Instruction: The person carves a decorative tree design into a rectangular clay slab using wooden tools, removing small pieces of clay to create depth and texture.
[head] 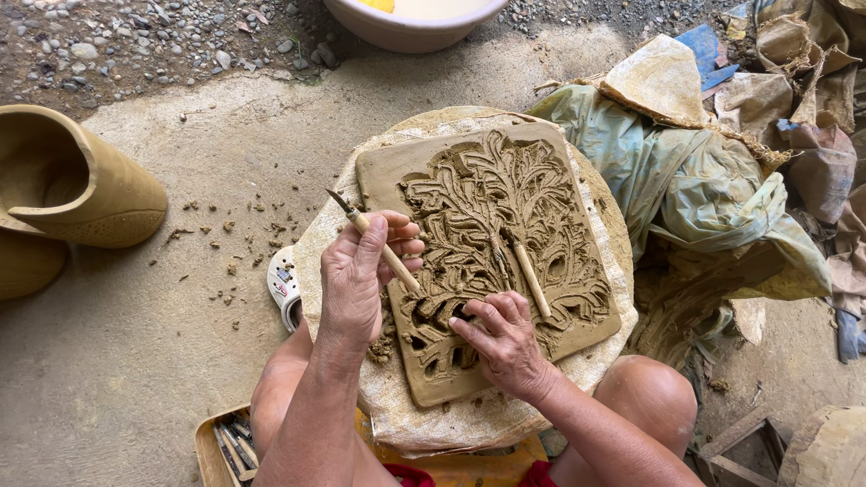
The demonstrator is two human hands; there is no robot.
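This is an outdoor pottery workshop set on the ground. A square slab of wet brown clay carved with leafy relief (492,252) lies on a cloth-covered round stand (397,406). Clay crumbs scatter over the bare concrete floor (135,361), grey gravel (108,45) borders it, and an unfired tan clay vessel (72,180), crumpled clay-stained plastic sheets (704,189) and a tray of wooden tools (225,446) sit around.
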